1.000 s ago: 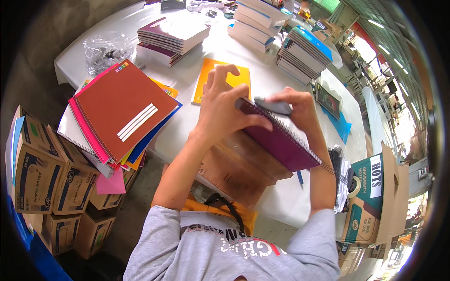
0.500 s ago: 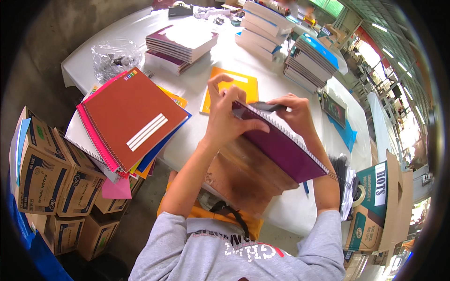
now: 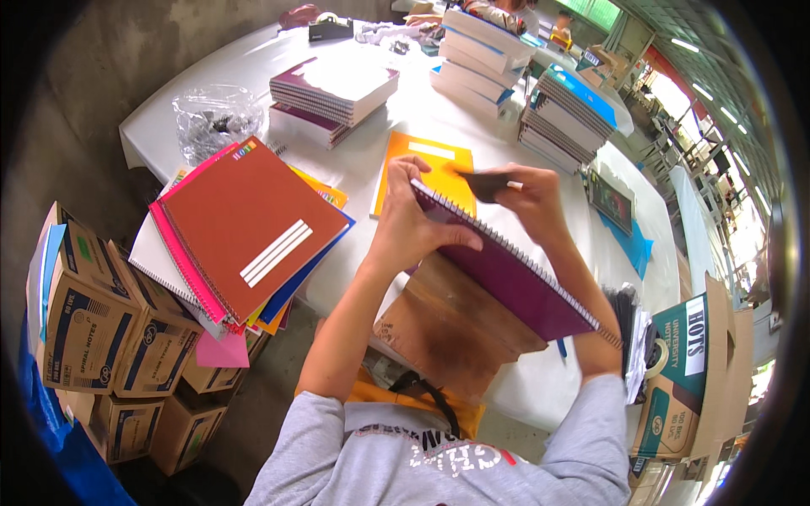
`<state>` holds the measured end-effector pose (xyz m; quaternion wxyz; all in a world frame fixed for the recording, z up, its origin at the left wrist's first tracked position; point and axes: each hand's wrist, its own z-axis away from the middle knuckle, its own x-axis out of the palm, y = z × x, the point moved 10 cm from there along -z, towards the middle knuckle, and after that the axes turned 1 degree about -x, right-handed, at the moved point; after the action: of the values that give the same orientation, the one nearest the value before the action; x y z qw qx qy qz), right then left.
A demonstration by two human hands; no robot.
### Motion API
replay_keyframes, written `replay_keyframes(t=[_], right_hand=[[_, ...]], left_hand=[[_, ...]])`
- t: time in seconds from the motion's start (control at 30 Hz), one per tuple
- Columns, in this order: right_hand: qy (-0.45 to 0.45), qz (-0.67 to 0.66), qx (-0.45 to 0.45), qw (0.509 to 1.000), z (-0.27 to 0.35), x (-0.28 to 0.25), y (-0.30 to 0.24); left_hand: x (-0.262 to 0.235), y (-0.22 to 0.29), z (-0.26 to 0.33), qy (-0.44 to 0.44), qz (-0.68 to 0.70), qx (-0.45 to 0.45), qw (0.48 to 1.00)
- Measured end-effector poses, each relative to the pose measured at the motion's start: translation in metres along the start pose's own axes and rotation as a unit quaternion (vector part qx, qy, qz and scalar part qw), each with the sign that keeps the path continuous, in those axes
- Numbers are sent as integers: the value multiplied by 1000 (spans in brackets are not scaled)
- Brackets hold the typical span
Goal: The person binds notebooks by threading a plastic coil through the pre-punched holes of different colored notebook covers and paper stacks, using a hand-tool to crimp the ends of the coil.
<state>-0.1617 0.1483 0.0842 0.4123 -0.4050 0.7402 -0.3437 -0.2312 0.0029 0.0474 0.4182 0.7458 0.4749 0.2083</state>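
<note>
A purple spiral notebook [image 3: 510, 274] is held tilted, its wire coil along the upper edge. My left hand [image 3: 407, 223] grips its left end, thumb on the cover and fingers curled behind. My right hand [image 3: 536, 202], just beyond the coil, pinches a thin, dark, flat piece [image 3: 484, 185] with a pointed end; its exact kind is unclear. The piece appears apart from the coil. Below the notebook lies a worn brown board [image 3: 456, 329] at the table's near edge. Behind my hands a yellow notebook [image 3: 429, 175] rests on the white table [image 3: 346, 257].
At left, a fanned pile of notebooks is topped by a brown one [image 3: 240, 215], near a clear plastic bag [image 3: 218, 118]. Stacks of purple notebooks [image 3: 333, 88], white-edged books [image 3: 477, 63] and blue-covered notebooks [image 3: 569, 105] stand farther back. Cardboard boxes flank me: brown [image 3: 89, 325], green-printed [image 3: 675, 379].
My right hand has drawn the dark piece off the coil's far side, and more of it shows. The left hand keeps its grip on the notebook. The whole view has shifted slightly.
</note>
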Motion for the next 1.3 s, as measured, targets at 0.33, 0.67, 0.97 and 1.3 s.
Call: replay_keyframes(t=[0.33,0.67,0.97,1.3], right_hand=[[-122,107,-234,959,-1,57,-76],[128,604,160,770,112,-153,124],[31,502,271,821,240,-120,106],[260,460,229,818,303,-89,52]], left_hand=[[5,-12,2,-55,21,-18,998],[0,0,7,10,154,-104,983],[-104,162,18,386,54,195,900],[71,113,156,-62,-123,289,947]])
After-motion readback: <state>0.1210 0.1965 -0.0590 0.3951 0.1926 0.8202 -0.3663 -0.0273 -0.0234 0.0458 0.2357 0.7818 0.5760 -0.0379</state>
